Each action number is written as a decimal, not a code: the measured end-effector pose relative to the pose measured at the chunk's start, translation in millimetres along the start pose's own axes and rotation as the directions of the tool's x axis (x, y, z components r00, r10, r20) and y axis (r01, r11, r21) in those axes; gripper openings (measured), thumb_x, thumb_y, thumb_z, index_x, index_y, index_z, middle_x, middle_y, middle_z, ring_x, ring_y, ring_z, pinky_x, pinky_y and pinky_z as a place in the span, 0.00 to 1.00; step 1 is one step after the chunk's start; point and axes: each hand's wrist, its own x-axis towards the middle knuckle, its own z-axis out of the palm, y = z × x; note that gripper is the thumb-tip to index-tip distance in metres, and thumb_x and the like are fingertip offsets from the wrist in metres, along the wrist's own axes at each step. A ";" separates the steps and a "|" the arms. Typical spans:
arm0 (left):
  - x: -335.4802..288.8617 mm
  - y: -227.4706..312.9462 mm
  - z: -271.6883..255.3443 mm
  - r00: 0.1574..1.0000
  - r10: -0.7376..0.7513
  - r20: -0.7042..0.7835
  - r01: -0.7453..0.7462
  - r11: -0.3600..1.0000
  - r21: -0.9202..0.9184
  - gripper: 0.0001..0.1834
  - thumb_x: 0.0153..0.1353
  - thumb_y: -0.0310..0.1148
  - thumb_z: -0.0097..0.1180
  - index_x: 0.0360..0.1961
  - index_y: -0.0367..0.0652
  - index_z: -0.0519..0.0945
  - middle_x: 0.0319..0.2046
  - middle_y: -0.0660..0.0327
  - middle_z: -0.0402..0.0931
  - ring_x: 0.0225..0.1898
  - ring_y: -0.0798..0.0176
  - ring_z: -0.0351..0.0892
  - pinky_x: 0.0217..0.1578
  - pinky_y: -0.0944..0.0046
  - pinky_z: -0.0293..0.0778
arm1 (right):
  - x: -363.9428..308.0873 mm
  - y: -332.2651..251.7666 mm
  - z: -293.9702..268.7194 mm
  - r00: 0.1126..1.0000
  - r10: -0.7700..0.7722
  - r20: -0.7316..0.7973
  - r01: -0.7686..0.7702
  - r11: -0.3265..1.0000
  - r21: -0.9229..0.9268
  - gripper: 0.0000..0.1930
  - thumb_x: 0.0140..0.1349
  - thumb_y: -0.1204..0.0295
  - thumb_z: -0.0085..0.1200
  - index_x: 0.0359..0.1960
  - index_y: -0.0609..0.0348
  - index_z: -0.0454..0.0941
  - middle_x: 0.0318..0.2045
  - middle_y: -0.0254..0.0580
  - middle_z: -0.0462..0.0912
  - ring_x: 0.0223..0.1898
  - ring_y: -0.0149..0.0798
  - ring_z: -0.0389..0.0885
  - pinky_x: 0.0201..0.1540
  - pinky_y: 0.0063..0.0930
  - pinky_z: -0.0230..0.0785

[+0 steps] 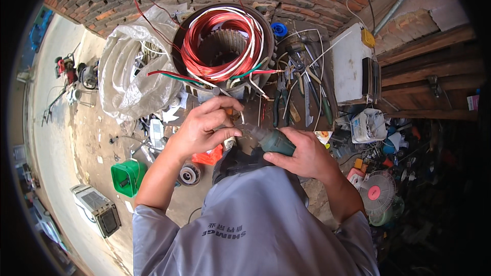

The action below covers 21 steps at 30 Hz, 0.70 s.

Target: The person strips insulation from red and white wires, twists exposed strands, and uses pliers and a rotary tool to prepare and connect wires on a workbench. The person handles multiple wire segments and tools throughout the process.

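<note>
1. Right grip [300, 151] is closing firmly round the body of a green handheld power tool [279, 143]; the tool is pointing left, its tip near the left grip [210, 125].
2. Left grip is curving, thumb and forefinger slightly apart, with a short pale piece [243, 118] showing between their tips; cannot tell whether it is being pinched.
3. The power tool is hovering in front of the chest, just below a round motor housing [178, 69].
4. A coil of red wire [197, 48], with white strands, is resting at the housing's open top.
5. Dark-handled pliers [276, 106] and other hand tools are lying right of the housing on the desk [328, 66].
6. A clear plastic bag [115, 74] is slumping left of the housing; a green bucket [128, 178] is standing lower left.
</note>
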 end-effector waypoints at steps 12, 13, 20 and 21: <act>0.0 1.9 0.8 1.000 -0.013 -0.012 0.013 1.000 0.007 0.14 0.55 0.29 0.78 0.29 0.37 0.80 0.52 0.52 0.82 0.49 0.53 0.85 0.46 0.57 0.82 | -4.0 -2.1 1.1 1.000 0.016 0.003 -0.016 0.999 0.029 0.26 0.60 0.55 0.73 0.48 0.64 0.81 0.40 0.60 0.87 0.45 0.65 0.87 0.46 0.52 0.79; 0.3 1.9 1.0 1.000 -0.006 -0.014 0.006 1.000 0.016 0.14 0.55 0.29 0.78 0.29 0.37 0.80 0.52 0.51 0.82 0.49 0.53 0.85 0.46 0.57 0.82 | -4.6 -1.5 1.4 1.000 0.006 -0.003 -0.006 0.999 0.034 0.26 0.60 0.56 0.73 0.49 0.64 0.81 0.40 0.60 0.87 0.45 0.65 0.87 0.46 0.52 0.79; 0.5 2.7 1.5 0.999 0.021 -0.030 -0.020 0.999 0.029 0.14 0.55 0.28 0.78 0.29 0.37 0.80 0.51 0.51 0.82 0.48 0.53 0.86 0.46 0.57 0.82 | -8.3 -4.9 -2.3 0.997 0.068 0.041 -0.070 0.997 0.030 0.26 0.60 0.56 0.73 0.50 0.65 0.81 0.43 0.59 0.87 0.47 0.63 0.87 0.48 0.50 0.79; 0.6 2.6 1.7 0.999 0.021 -0.031 -0.020 0.999 0.027 0.14 0.55 0.28 0.78 0.28 0.37 0.80 0.51 0.51 0.82 0.48 0.53 0.86 0.46 0.57 0.82 | -8.8 -4.8 -2.9 0.996 0.073 0.046 -0.074 0.997 0.023 0.26 0.60 0.57 0.73 0.51 0.65 0.81 0.43 0.59 0.87 0.47 0.63 0.87 0.49 0.50 0.79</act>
